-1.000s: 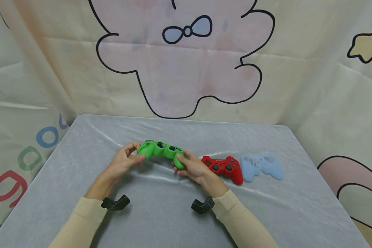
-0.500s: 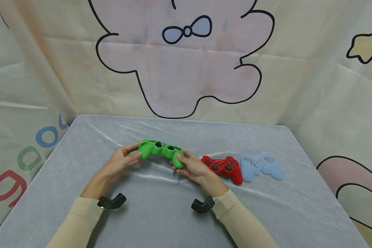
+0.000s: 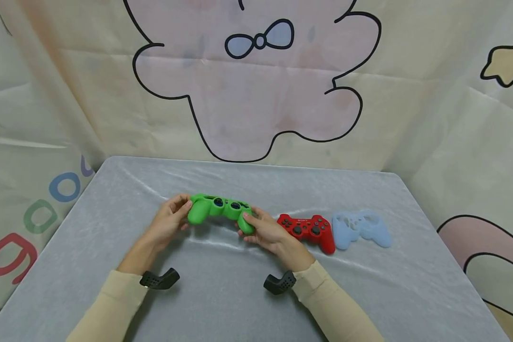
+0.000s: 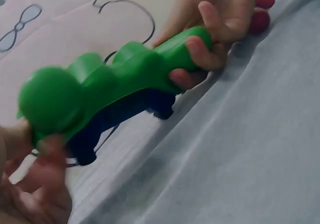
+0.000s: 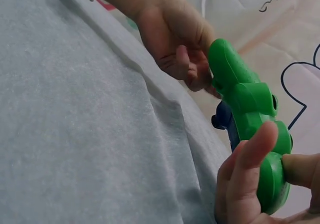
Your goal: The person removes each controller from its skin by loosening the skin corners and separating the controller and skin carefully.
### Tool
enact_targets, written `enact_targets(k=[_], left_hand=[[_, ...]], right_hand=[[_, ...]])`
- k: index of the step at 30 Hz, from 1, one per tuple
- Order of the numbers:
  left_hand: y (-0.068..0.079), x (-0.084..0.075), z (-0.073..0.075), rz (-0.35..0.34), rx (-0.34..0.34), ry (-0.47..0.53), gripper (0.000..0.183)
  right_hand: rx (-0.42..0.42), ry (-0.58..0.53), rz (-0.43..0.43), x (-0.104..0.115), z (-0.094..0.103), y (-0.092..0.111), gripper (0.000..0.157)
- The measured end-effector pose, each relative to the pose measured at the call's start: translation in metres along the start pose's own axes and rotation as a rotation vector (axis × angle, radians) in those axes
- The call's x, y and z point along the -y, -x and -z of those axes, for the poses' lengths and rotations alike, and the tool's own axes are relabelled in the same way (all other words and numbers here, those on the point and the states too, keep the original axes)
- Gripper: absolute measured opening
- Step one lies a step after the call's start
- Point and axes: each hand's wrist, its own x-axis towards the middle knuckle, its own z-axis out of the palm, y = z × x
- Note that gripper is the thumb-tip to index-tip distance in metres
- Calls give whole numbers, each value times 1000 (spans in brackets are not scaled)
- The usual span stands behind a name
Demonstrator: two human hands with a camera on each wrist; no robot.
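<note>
A dark blue game controller sits inside a green silicone cover, held up over the table between both hands. My right hand grips its right handle, thumb on top and fingers curled underneath. At the other end, my left hand pinches the cover's upper left corner near the shoulder buttons. From the left wrist view, the blue underside shows through the cover's open back. In the right wrist view the left fingers lie at the far end of the cover.
On the grey cloth-covered table, a red game controller lies right beside my right wrist. A pale blue silicone controller cover lies to its right. A printed curtain hangs behind the table.
My left hand has shifted its fingers from the left handle to the upper corner. The green cover now hides the blue that showed at the top left. My right hand keeps its grip.
</note>
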Motion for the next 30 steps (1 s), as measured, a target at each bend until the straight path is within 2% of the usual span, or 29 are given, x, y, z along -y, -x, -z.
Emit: enact_targets(k=[3, 8, 11, 14, 16, 19, 21, 23, 25, 27, 30], left_hand=[[-1, -2, -7, -33, -65, -51, 12], [-1, -5, -11, -65, -163, 11, 12], [-1, -5, -12, -87, -192, 18, 12], [-1, -5, -12, -97, -148, 3, 24], [-1, -4, -10, -87, -68, 24, 40], [0, -3, -6, -31, 95, 103, 57], [-1, -2, -5, 8, 159, 145, 63], [0, -2, -6, 28, 165, 175, 68], [0, -2, -8, 29, 129, 188, 70], [0, -2, -11, 17, 99, 196, 71], [1, -1, -15, -5, 90, 187, 70]], right_hand=[[-1, 17, -4, 1, -1, 1, 54], [17, 21, 1, 3, -4, 1, 49], [3, -3, 7, 2, -5, 1, 50], [-35, -34, 12, 1, -5, 1, 52], [-51, -50, 13, 1, -5, 1, 53], [-53, -67, 16, 1, -5, 1, 53], [-50, -74, 22, 2, -5, 2, 54], [-50, -80, 25, 2, -6, 2, 54], [-53, -87, 23, 3, -6, 3, 54], [-59, -92, 20, 3, -7, 3, 53], [-70, -95, 20, 2, -9, 2, 53]])
